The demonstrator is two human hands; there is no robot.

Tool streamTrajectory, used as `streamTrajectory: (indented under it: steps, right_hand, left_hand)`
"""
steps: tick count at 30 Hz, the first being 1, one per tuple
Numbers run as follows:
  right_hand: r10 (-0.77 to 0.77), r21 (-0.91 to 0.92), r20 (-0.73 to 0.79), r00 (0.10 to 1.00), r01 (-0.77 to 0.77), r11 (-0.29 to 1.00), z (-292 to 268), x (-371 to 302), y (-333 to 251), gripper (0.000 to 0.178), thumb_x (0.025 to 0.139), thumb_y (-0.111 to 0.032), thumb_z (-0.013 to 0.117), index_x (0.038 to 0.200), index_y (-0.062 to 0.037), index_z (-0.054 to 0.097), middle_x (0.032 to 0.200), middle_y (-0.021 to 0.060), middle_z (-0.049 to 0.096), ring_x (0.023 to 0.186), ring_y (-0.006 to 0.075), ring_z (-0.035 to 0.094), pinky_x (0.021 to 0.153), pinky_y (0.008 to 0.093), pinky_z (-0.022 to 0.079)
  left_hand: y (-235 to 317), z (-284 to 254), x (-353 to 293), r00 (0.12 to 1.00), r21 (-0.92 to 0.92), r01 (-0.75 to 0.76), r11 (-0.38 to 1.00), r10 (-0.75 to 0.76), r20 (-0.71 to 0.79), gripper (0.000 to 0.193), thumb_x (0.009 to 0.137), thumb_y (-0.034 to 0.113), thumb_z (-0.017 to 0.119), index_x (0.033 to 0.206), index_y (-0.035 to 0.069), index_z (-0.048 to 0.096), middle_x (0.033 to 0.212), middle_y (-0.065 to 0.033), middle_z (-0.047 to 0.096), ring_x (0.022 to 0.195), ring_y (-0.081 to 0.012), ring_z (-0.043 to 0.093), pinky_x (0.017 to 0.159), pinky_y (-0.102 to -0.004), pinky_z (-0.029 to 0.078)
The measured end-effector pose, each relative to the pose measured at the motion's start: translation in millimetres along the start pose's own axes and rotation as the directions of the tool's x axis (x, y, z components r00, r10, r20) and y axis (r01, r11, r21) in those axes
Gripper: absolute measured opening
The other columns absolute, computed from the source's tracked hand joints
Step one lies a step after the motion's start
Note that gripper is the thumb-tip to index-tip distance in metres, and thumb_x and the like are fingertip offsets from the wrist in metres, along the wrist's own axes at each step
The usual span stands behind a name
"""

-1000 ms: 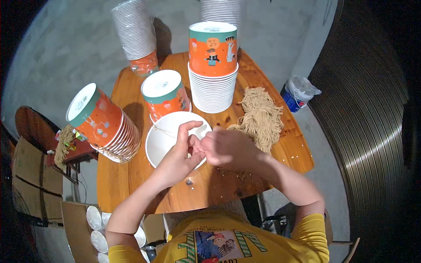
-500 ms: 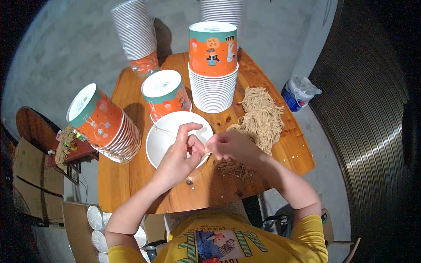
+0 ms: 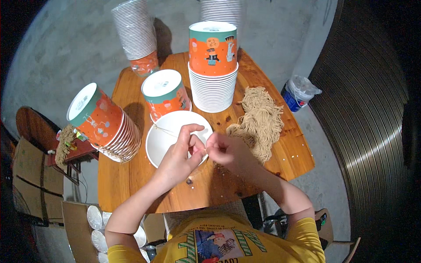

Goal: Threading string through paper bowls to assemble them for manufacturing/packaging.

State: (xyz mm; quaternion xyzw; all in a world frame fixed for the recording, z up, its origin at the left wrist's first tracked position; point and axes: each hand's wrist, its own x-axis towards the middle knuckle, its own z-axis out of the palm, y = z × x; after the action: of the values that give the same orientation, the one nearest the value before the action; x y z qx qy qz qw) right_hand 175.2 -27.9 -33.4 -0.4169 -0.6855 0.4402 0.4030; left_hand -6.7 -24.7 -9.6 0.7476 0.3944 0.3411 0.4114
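A white-lined paper tub (image 3: 158, 147) sits with its mouth facing up in front of me. A thin tan cord (image 3: 164, 130) crosses its mouth from the far left rim toward my fingers. My left hand (image 3: 177, 155) is at the tub's near right rim, index finger crooked above, thumb and lower fingers pinching the cord. Touching fingertips with it, my right hand (image 3: 230, 151) is closed in a pinch at the same spot; the cord's end between them is mostly hidden. Beside the right hand lies a loose bundle of tan cord (image 3: 261, 118).
Upside-down orange-and-green tubs stand stacked at left (image 3: 103, 120), behind the open tub (image 3: 164, 94) and at the far middle (image 3: 213, 65). Plastic-wrapped tubs (image 3: 136, 33) stand farther back. A blue-and-white bucket (image 3: 296, 94) is beyond the wooden table's (image 3: 131, 188) right edge.
My right hand has shifted slightly, and its forearm has come lower and closer in, now covering the loose strands near the tub. My left hand stays in place.
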Motion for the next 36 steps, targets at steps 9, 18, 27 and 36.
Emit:
streamTrajectory:
  steps: [9,18,27,36]
  right_hand:
    - [0.329,0.409,0.177,0.928,-0.373,0.833,-10,7,-6,0.015,0.09,-0.022,0.054,0.086,-0.0073,0.056,0.055,-0.005,0.046,0.045,0.0048,0.04,0.041,0.0197,0.03]
    - [-0.131,-0.225,-0.068,0.989,0.113,0.968,3,-3,2,0.003,0.089,-0.008,0.056,0.088,-0.0069,0.053,0.058,-0.0016,0.051,0.049,0.0062,0.049,0.045,0.0221,0.038]
    - [0.146,0.127,0.001,0.989,-0.145,0.981,3,-6,-4,0.011,0.093,-0.016,0.049,0.087,-0.0066,0.05,0.059,-0.0003,0.053,0.051,0.0068,0.051,0.049,0.0218,0.04]
    - [0.018,0.193,-0.077,0.997,-0.003,0.981,9,-22,16,0.01,0.093,-0.017,0.05,0.088,-0.0076,0.05,0.069,0.0007,0.056,0.057,0.0058,0.05,0.052,0.022,0.042]
  left_hand:
    - [-1,-1,-2,0.999,0.046,-0.048,0.998,0.048,-0.003,0.046,0.085,-0.005,0.056,0.123,0.006,0.033,0.078,-0.0018,0.053,0.073,-0.0102,0.051,0.072,-0.0256,0.044]
    - [1,0,-1,1.0,0.017,-0.007,1.0,0.007,-0.008,0.043,0.086,-0.003,0.056,0.122,0.006,0.034,0.075,-0.0044,0.051,0.07,-0.014,0.052,0.069,-0.0284,0.045]
    - [5,-3,-3,0.999,0.069,-0.022,0.997,0.018,0.05,0.045,0.082,-0.005,0.055,0.122,0.006,0.036,0.082,-0.004,0.049,0.076,-0.0135,0.052,0.071,-0.0275,0.045]
    - [0,0,-2,0.992,0.294,-0.119,0.948,0.122,0.007,0.015,0.082,0.001,0.056,0.097,0.002,0.053,0.082,-0.0058,0.052,0.077,-0.0161,0.054,0.072,-0.0284,0.045]
